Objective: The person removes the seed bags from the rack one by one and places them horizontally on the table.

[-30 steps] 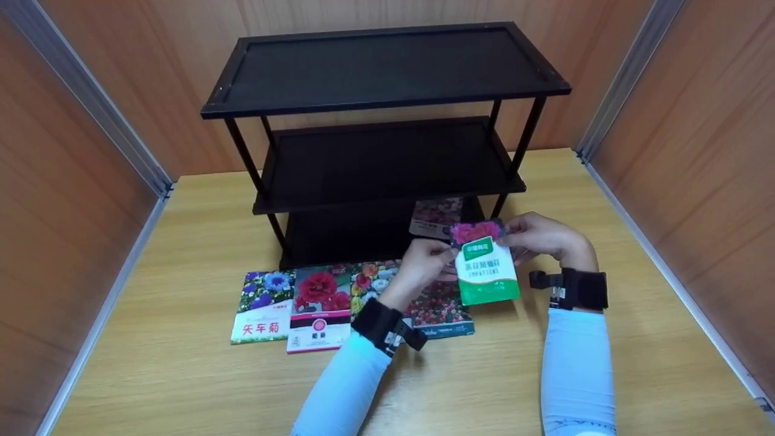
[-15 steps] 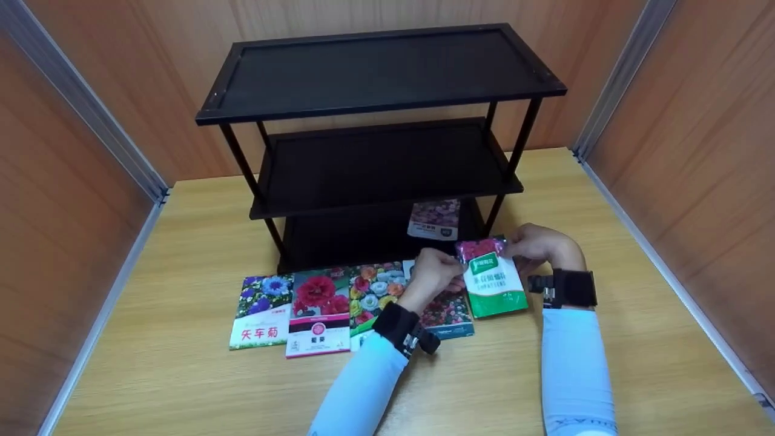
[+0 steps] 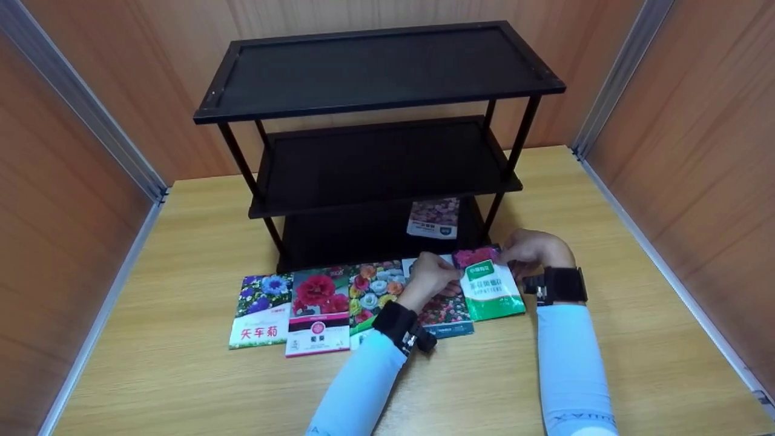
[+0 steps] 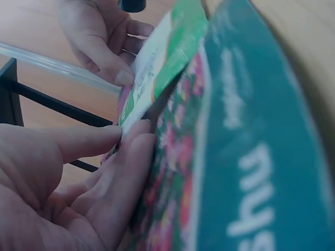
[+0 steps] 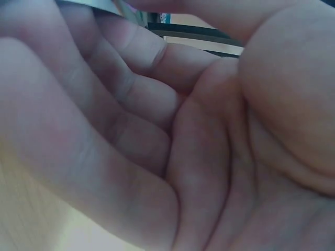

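A green-and-white seed packet (image 3: 491, 292) with pink flowers at its top lies at the right end of a row of seed packets. My left hand (image 3: 428, 280) pinches its left edge between thumb and fingers, clearly seen in the left wrist view. At the upper right edge, my right hand (image 3: 535, 249) holds it by thumb and fingertips. Under my left hand is a teal-bottomed flower packet (image 4: 261, 130), partly covered by that hand. The right wrist view shows mostly palm and curled fingers, with only a sliver of packet.
Farther left in the row are a rose-patterned packet (image 3: 375, 293), a red-flower packet (image 3: 318, 309) and a blue-flower packet (image 3: 260, 312). Behind them stands a black three-tier shelf (image 3: 381, 163). Another packet (image 3: 433, 218) lies on its bottom tier. Wooden panels enclose the table.
Both hands have lowered the green-and-white packet toward the table, slightly right of its earlier place. It now lies flatter and straighter beside the teal-bottomed packet.
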Available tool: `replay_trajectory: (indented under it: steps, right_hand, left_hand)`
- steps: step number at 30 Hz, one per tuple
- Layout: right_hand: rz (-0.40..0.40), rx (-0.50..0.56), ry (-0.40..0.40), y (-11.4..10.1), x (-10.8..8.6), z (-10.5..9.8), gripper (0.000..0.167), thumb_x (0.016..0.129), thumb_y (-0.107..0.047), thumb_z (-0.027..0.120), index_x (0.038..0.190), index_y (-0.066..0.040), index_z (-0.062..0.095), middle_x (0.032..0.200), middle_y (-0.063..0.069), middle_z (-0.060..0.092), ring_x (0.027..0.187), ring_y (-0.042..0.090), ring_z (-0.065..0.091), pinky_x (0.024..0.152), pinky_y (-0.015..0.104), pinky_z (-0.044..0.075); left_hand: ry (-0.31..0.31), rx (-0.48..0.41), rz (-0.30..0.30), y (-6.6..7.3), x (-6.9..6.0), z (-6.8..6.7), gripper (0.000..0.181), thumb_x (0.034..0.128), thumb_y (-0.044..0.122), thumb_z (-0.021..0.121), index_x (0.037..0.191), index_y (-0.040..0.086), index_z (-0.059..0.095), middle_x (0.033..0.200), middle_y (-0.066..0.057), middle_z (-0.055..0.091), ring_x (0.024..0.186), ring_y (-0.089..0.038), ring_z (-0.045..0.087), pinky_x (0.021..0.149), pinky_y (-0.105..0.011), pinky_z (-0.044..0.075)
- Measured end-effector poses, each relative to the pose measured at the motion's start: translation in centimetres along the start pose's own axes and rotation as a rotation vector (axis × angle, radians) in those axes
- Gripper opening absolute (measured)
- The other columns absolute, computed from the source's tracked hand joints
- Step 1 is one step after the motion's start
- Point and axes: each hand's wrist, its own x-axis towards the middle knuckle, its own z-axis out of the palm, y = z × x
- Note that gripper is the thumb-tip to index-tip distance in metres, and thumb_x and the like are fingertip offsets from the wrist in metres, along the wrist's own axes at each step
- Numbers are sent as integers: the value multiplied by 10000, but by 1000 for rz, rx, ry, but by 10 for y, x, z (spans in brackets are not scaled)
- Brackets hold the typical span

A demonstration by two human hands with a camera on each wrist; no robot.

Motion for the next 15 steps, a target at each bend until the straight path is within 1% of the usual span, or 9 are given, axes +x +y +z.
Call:
replay_trajectory:
  steps: [2, 6, 11, 15]
  right_hand:
    - [1, 1, -9, 1, 0, 0, 222, 960, -200, 701, 1012, 15, 696, 869, 127, 708, 684, 194, 672, 646, 311, 595]
    - [15, 26, -27, 2, 1, 0, 223, 965, -190, 698, 1036, 20, 684, 892, 131, 706, 702, 196, 669, 655, 312, 594]
    - [29, 41, -27, 4, 1, 1, 217, 961, -170, 703, 1035, 33, 683, 882, 124, 705, 689, 174, 654, 641, 293, 585]
    - [46, 69, -2, 6, 1, 2, 207, 949, -153, 718, 1034, 33, 688, 900, 123, 699, 706, 173, 645, 637, 285, 577]
  left_hand:
    - [7, 13, -15, 0, 1, 1, 74, 928, 47, 755, 889, 0, 714, 774, -155, 742, 647, -223, 737, 594, -319, 623]
    - [15, 42, -25, 1, 2, 2, 92, 933, 65, 759, 889, 7, 705, 768, -148, 738, 634, -211, 731, 579, -308, 617]
    - [12, 64, -9, 3, 1, 3, 81, 928, 29, 749, 865, -8, 713, 756, -149, 737, 635, -215, 733, 580, -307, 617]
    - [4, 58, 11, 2, 0, 3, 73, 926, -3, 735, 858, -28, 726, 758, -165, 741, 649, -229, 739, 592, -308, 619]
